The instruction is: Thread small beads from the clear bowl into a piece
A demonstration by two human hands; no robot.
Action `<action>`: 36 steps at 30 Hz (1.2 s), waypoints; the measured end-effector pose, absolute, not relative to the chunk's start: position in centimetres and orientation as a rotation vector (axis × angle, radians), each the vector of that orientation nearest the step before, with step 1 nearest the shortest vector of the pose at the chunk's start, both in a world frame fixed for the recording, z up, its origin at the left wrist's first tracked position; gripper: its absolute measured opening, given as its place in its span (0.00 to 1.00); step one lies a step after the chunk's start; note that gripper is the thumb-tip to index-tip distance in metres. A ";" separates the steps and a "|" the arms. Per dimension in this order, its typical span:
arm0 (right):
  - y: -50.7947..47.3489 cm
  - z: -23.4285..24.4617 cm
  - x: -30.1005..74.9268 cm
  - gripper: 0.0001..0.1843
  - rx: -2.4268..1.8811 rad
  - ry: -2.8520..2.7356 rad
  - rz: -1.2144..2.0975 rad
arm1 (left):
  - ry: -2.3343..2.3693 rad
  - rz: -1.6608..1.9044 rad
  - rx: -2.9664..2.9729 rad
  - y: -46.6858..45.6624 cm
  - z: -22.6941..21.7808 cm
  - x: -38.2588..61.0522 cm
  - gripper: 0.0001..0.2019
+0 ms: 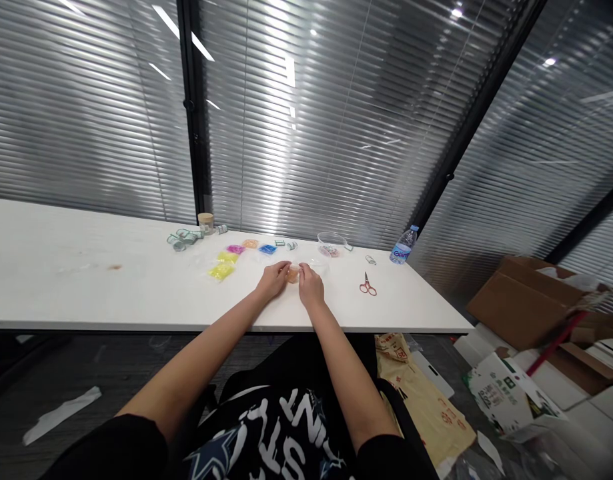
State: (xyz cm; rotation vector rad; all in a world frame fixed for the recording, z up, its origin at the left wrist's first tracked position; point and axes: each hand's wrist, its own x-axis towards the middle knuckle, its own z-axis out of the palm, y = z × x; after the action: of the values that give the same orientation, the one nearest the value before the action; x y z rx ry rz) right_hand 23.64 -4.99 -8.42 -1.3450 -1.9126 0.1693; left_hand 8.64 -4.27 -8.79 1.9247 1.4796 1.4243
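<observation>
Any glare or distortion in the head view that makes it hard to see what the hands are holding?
Head view: ceiling lights glare in streaks off the blinds, not the white table; wide-angle lens bows the window frames; left hand and right hand are sharp but small, so the orange packet between them is hard to resolve.

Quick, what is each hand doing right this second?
Left hand: closed on the small orange packet, pinching its left edge.
Right hand: closed on the same packet, pinching its right edge.

White table (86, 280), yellow (222, 271), pink (235, 249), blue (267, 249) packets, red scissors (367, 287), perhaps orange packet (293, 273).
</observation>
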 end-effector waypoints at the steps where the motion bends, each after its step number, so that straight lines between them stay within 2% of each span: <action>1: -5.0 -8.4 23.6 0.18 -1.333 -1.903 0.168 | 1.470 1.430 1.929 -4.3 -8.8 8.6 0.15; 23: -4.7 -9.3 23.0 0.22 -1.083 -1.824 0.092 | 1.343 1.369 2.103 -4.4 -9.3 8.8 0.15; 36: -4.7 -9.2 23.0 0.20 -0.903 -1.857 0.157 | 1.301 1.342 2.144 -4.8 -8.9 9.0 0.17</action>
State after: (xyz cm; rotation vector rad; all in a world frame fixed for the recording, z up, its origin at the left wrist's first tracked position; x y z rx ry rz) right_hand 22.98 -4.71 -9.21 -0.9026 -1.8574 0.1574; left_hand 8.99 -4.79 -8.95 2.1435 1.3011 1.3420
